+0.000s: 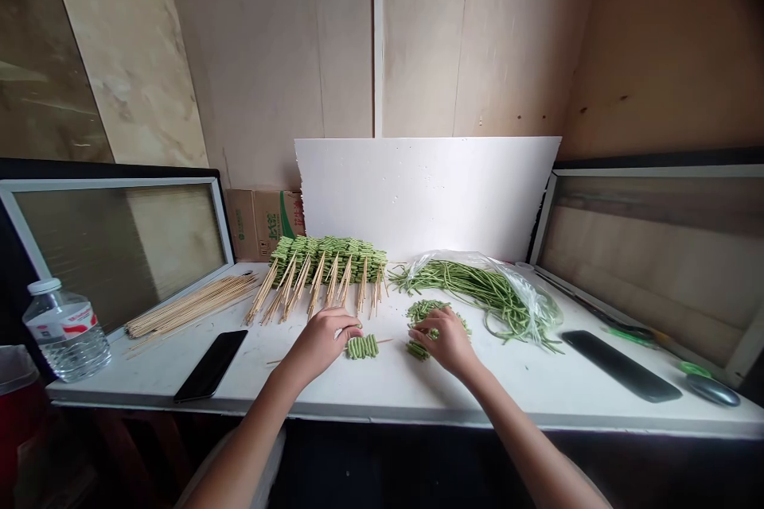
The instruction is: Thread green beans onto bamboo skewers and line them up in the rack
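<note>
My left hand (327, 340) is closed at the left end of a short row of cut green bean pieces (363, 347), threaded side by side on a bamboo skewer (385, 341). The skewer's tip sticks out to the right of the row, low over the white table. My right hand (445, 340) reaches into a loose pile of cut bean pieces (427, 308), its fingers bent together; whatever lies between the fingertips is hidden. Behind my left hand, finished bean skewers (334, 254) are stacked in a wide heap, their bare sticks pointing toward me.
Long whole beans (459, 280) lie in a clear plastic bag (540, 306) at the back right. Loose bamboo skewers (191, 304), a black phone (212, 366) and a water bottle (65, 334) are on the left. A dark long object (621, 366) and a mouse-like object (712, 390) lie right.
</note>
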Motion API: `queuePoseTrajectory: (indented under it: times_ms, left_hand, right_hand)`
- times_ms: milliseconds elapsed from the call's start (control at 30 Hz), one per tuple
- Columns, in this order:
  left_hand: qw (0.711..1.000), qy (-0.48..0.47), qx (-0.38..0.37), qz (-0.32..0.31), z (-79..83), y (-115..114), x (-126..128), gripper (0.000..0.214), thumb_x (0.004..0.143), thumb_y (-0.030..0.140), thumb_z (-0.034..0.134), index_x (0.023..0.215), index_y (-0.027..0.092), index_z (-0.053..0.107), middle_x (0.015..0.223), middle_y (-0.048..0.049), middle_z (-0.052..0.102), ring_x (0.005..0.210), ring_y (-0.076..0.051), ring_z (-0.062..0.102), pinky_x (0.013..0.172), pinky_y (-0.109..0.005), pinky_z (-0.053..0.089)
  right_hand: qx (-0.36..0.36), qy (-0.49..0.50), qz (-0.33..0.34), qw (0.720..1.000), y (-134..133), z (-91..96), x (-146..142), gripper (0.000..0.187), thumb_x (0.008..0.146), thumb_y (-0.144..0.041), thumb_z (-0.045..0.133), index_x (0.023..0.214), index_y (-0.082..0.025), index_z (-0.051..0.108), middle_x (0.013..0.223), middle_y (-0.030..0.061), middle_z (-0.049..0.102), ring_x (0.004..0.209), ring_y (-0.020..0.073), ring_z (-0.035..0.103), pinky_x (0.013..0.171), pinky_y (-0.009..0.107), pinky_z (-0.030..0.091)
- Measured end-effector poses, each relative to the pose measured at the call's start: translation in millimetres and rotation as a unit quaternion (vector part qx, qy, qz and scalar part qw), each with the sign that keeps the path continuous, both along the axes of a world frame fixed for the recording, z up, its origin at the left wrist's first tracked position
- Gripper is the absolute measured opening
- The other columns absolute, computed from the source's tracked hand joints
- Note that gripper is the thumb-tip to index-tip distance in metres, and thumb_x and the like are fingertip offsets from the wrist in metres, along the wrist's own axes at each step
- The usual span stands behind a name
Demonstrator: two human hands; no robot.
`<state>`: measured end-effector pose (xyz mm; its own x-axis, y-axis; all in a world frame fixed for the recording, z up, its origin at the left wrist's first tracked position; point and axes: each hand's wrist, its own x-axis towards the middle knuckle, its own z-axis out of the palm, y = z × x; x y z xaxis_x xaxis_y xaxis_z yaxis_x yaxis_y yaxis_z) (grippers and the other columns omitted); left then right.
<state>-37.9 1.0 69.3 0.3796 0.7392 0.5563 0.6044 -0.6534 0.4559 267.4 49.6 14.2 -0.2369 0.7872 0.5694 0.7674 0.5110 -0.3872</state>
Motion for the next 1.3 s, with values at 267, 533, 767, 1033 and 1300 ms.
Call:
queuePoseTrajectory:
  times_ms: [267, 533, 767, 1033, 1300]
  left_hand:
    - [1.000, 0.007, -0.029, 0.006, -9.3, 5, -2, 0.021, 0.099, 0.032, 0.063, 0.097, 0.022, 0.082, 0.094, -0.0059, 0.077, 0.086, -0.022, 0.069, 0.081, -0.032, 0.051]
    - [0.998, -0.006, -0.066, -0.019, -18.7, 6, -1, 0.042, 0.097, 0.010, 0.044, 0.121, 0.021, 0.076, 0.102, -0.0085, 0.071, 0.094, -0.020, 0.070, 0.084, -0.030, 0.057]
    - [0.996, -0.013, -0.063, -0.056, -21.5, -1, 11, 0.061, 0.095, 0.002, 0.040, 0.149, 0.025, 0.056, 0.112, -0.0095, 0.067, 0.097, -0.018, 0.069, 0.091, -0.033, 0.057]
    - [0.998, -0.002, 0.000, -0.055, -17.3, -14, 38, 0.066, 0.095, 0.003, 0.054, 0.156, 0.030, 0.046, 0.103, -0.0049, 0.074, 0.100, -0.022, 0.066, 0.093, -0.037, 0.054]
    - [0.989, 0.064, 0.132, -0.035, -9.3, -13, 34, 0.017, 0.096, 0.007, 0.063, 0.094, 0.020, 0.074, 0.084, -0.0017, 0.074, 0.083, -0.019, 0.064, 0.097, -0.041, 0.042]
  right_hand:
    - [-0.020, -0.017, 0.007, 1.000, 2, -16.3, 2, 0.030, 0.091, -0.050, 0.068, 0.085, -0.024, 0.083, 0.084, 0.0097, 0.074, 0.091, 0.0316, 0.061, 0.083, 0.046, 0.049]
    - [-0.038, -0.021, 0.024, 0.999, 0, -13.3, 0, 0.030, 0.090, -0.050, 0.070, 0.081, -0.024, 0.081, 0.082, 0.0080, 0.075, 0.088, 0.0298, 0.063, 0.088, 0.045, 0.050]
    - [-0.066, 0.110, 0.073, 0.989, -19, 16.6, -18, 0.044, 0.099, -0.058, 0.055, 0.093, -0.022, 0.079, 0.094, 0.0097, 0.077, 0.091, 0.0279, 0.068, 0.081, 0.041, 0.052]
    - [-0.041, 0.176, 0.210, 0.961, -53, 31.9, -53, 0.027, 0.093, -0.052, 0.071, 0.100, -0.027, 0.080, 0.092, 0.0073, 0.078, 0.087, 0.0237, 0.065, 0.070, 0.034, 0.049]
    - [-0.001, 0.158, 0.221, 0.963, -55, 37.8, -47, 0.019, 0.094, -0.044, 0.072, 0.099, -0.026, 0.076, 0.091, 0.0065, 0.074, 0.088, 0.0236, 0.062, 0.071, 0.034, 0.048]
